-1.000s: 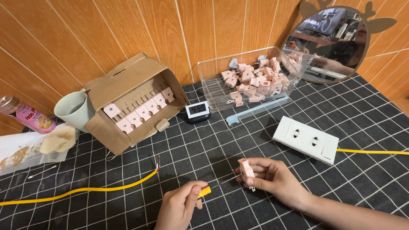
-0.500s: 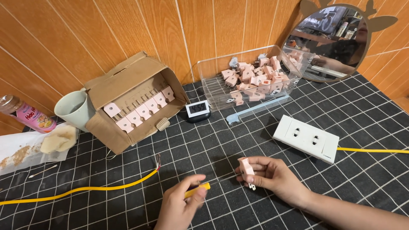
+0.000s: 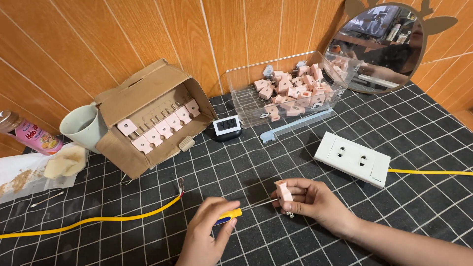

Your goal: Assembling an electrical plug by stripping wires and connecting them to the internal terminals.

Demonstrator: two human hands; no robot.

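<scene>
Pink plug in right hand (screwdriver seemingly touching).

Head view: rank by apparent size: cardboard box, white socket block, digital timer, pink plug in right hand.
1. cardboard box
2. white socket block
3. and 4. digital timer and pink plug, held in the right hand: look alike; plug nearer camera, unsure.

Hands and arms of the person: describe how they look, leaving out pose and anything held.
Both are bare. The left hand shows no glove, ring or watch. The right hand is likewise without glove or ring, and its forearm runs uncovered to the picture's edge, with no sleeve, watch or band in view.
</scene>
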